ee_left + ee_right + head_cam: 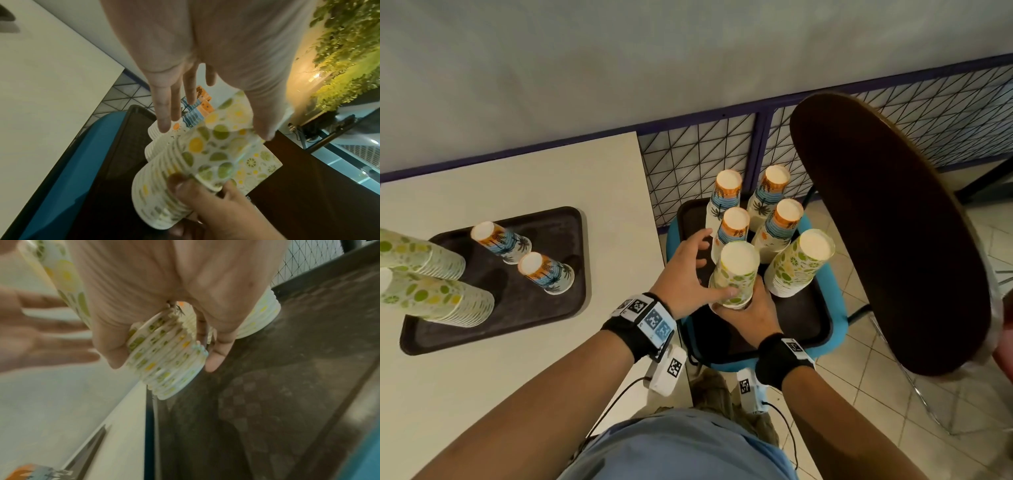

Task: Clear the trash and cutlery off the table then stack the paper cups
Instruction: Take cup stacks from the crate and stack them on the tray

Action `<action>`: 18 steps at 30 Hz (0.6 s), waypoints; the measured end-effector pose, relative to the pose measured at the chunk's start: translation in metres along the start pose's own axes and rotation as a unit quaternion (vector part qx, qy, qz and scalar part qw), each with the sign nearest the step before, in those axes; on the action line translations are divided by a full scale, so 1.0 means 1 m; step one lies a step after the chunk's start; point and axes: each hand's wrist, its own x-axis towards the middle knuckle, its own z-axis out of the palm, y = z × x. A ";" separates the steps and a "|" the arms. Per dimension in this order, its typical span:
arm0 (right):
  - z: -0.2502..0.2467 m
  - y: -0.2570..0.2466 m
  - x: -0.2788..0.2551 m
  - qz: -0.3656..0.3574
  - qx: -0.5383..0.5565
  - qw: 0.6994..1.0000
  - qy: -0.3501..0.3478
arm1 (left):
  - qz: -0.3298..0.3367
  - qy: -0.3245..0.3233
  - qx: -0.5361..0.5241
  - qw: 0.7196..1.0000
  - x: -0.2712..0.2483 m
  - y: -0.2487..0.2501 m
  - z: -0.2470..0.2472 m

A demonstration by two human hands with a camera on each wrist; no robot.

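Both forearms fill the foreground of the head view, reaching past the bench (pixel 482 394) to a dark tray (pixel 801 329) on a blue seat. On it the right hand (pixel 750 313) curls round the base of a citrus-print cup stack (pixel 736 274), while the left hand (pixel 685 270) lies against the stack's left side, thumb on its wall and fingers spread, clamping nothing. Five more stacks crowd just behind, so a tilt of the tall stack could topple its neighbours. From the left wrist, straight fingers (pixel 164 113) hover beside the stack (pixel 197 155) and the right hand's thumb (pixel 180 185) presses near its lowest rims. From the right wrist, thumb and fingers (pixel 216 358) pinch the ribbed rims (pixel 166 363); gripping only there risks the lower cups sliding loose when lifted.
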 end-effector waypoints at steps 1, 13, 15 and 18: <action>-0.002 -0.004 -0.004 -0.009 0.020 1.000 -0.006 | -0.006 -0.009 -0.005 1.000 -0.001 -0.004 0.001; -0.021 -0.054 -0.032 -0.082 0.079 0.991 -0.072 | -0.016 -0.077 -0.122 0.989 0.001 -0.014 0.010; -0.029 -0.047 -0.037 -0.069 0.058 0.993 -0.079 | -0.022 -0.063 -0.139 0.988 0.000 -0.017 0.007; -0.049 -0.020 -0.041 -0.036 -0.019 0.999 -0.014 | -0.022 -0.039 -0.142 0.989 -0.003 -0.018 0.002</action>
